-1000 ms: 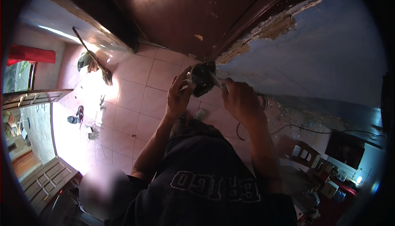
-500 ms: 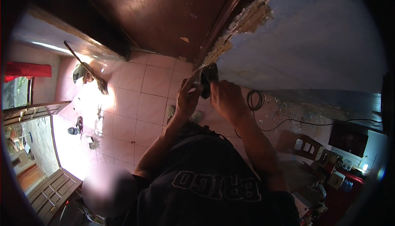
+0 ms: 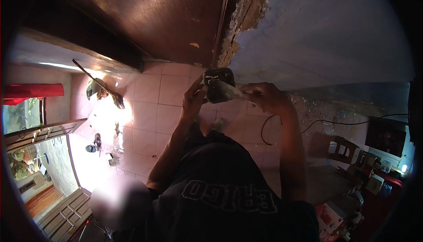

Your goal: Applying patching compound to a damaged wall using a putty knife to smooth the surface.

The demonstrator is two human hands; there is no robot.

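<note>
Dark container point(image 3: 216, 73): squarish with rounded corners, smeared pale along the rim; held up in front of the body, above the floor and near the foot of the door frame.

Flat scraper point(image 3: 225, 91): broad, thin, pale grey blade, smooth-looking with smears; laid across the container's near side. Whether it touches the rim cannot be told.

Left hand point(image 3: 192, 101): grip closed about the container's left side, thumb toward the body, fingers along the outer wall.

Right hand point(image 3: 269, 99): grip pinched on the scraper's handle end, thumb and fingers drawn together, the remaining fingers loosely curled.

Door point(image 3: 176, 17): brown, glossy, wood-like panel with a small chipped patch.

Wall point(image 3: 321, 39): dull blue paint, faintly mottled; bordering the door, a ragged strip of crumbling plaster point(image 3: 252, 15), tan and rough.

Floor point(image 3: 145, 116): pink square tiles, pale joints, flecked with debris near the wall.

Cable point(image 3: 330, 121): thin, black, curving across the floor.

Broom point(image 3: 103, 87): long slender stick, frayed bristle head.

Chair point(image 3: 346, 150): brown, slotted curved back.
</note>
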